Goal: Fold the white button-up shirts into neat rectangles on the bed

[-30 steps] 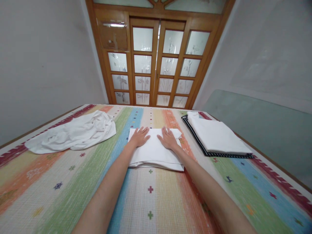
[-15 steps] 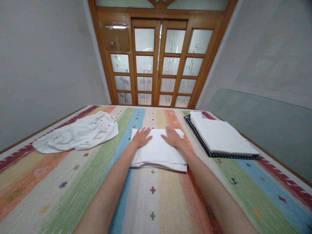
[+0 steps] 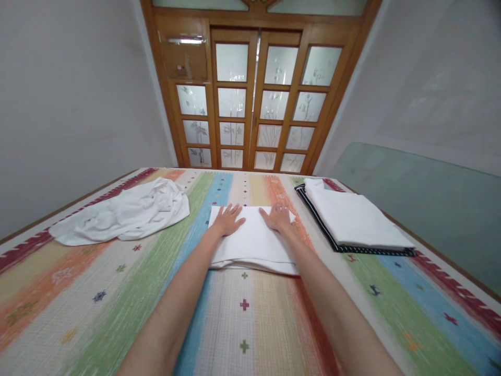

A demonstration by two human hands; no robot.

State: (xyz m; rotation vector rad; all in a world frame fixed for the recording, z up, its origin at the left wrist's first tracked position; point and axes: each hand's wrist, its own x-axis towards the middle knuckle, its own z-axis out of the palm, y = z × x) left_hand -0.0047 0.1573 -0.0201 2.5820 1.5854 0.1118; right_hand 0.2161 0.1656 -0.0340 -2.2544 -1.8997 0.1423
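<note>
Orange, green, blue, yellow and cream stripes run along the woven cover (image 3: 227, 324), which spreads on every side of the folded cloth (image 3: 250, 243) and carries small crosses and star shapes in the paler bands. Beyond the folded cloth rise wooden doors (image 3: 251, 130) with glass panes (image 3: 233, 102) bearing plant drawings. Pale walls stand to its left and right, and a grey-green board (image 3: 415, 183) leans into view at its far right.

White and smooth, the folded cloth has its layers showing along the near edge. On its upper left part the left hand (image 3: 227, 220) rests palm down, fingers spread, simply bearing on the fabric. On its upper right part lies the right hand (image 3: 277, 216), thumb well apart from slightly bent fingers; it too rests on the fabric without gripping.

Left of the folded cloth sits a crumpled white cloth (image 3: 129, 211). Right of it, a flat white cloth (image 3: 360, 216) lies on a black cloth (image 3: 315, 219) with white markings.
</note>
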